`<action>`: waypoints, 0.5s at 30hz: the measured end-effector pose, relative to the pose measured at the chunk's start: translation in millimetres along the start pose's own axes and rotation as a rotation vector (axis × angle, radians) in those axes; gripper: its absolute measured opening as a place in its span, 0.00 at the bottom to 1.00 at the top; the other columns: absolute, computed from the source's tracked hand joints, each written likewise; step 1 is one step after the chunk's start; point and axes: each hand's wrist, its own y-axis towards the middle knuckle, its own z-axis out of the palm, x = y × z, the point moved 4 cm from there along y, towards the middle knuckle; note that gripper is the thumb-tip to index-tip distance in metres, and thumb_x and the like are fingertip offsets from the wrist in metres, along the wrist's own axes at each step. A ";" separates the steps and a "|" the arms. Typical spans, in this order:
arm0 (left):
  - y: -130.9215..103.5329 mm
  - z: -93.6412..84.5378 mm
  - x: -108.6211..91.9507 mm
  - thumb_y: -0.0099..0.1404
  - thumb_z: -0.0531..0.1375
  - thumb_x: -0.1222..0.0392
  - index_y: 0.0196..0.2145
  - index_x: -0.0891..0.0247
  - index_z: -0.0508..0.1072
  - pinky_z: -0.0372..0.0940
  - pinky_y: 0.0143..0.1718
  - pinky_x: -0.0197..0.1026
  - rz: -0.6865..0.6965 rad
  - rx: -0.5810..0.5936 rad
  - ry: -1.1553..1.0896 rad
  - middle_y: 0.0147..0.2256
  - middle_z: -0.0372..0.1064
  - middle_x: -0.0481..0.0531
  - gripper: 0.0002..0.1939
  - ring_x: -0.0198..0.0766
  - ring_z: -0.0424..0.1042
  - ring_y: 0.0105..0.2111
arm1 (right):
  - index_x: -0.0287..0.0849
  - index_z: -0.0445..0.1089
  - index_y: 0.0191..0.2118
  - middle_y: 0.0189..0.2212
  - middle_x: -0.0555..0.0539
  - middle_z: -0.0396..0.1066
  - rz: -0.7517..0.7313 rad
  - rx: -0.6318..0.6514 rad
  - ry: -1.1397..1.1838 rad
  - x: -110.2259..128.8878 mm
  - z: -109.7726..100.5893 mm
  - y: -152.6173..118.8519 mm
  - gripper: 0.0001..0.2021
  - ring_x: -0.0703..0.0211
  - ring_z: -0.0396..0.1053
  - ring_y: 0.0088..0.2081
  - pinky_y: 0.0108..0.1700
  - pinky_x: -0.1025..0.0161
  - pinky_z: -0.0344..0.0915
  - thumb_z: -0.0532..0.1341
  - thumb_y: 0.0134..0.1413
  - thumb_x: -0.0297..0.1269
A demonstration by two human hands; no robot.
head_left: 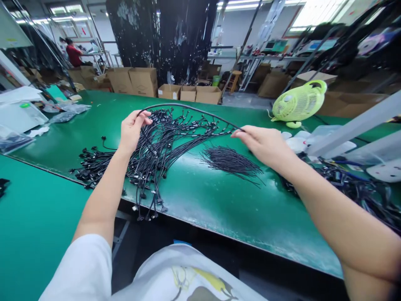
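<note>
Left hand (pixel 134 127) and right hand (pixel 261 140) pinching cable (pixel 188 107); cable arching between them above table (pixel 250 221), pile (pixel 153 152) reaching over front edge. Cable probably feeling light, bendy, slightly springy, hardly fragile. Plain length seeming best for holding; ends not showing clearly.

A green table (pixel 203 205) is stretched across the frame, its near edge slanted down toward the lower right. Left of centre, it is covered by a tangled heap of black cables (pixel 156 142), some plug ends hung over the near edge. Right of centre, thin black strands (pixel 230 161) are laid in a loose pile. At upper right, a lime-green fan (pixel 297 103) is placed; below it, dark wires (pixel 354 188) are heaped. Along the left edge, a white box (pixel 23 117) is set beside plastic bags (pixel 70 113).
</note>
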 end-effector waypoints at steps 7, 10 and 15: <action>-25.3 37.4 46.0 0.60 0.59 0.53 0.22 0.61 0.73 0.63 0.40 0.39 -0.255 0.610 0.514 0.24 0.73 0.48 0.13 0.39 0.71 0.31 | 0.40 0.74 0.35 0.16 0.53 0.56 0.400 -0.166 0.396 -43.5 -33.9 -47.7 0.12 0.67 0.53 0.18 0.23 0.65 0.50 0.56 0.58 0.40; -28.0 56.7 32.5 0.66 0.52 0.51 0.34 0.63 0.76 0.64 0.43 0.39 -0.184 0.552 0.290 0.34 0.77 0.52 0.16 0.37 0.73 0.36 | 0.40 0.74 0.33 0.16 0.54 0.54 0.389 -0.018 0.504 -43.7 -14.9 -61.9 0.15 0.68 0.51 0.17 0.22 0.66 0.49 0.56 0.57 0.46; -3.1 37.7 32.9 0.64 0.54 0.53 0.34 0.65 0.75 0.62 0.43 0.38 -0.186 0.295 0.260 0.30 0.73 0.50 0.14 0.36 0.70 0.34 | 0.43 0.75 0.37 0.16 0.52 0.59 0.381 0.022 0.408 -54.7 -18.0 -84.5 0.22 0.64 0.55 0.19 0.25 0.63 0.53 0.54 0.56 0.55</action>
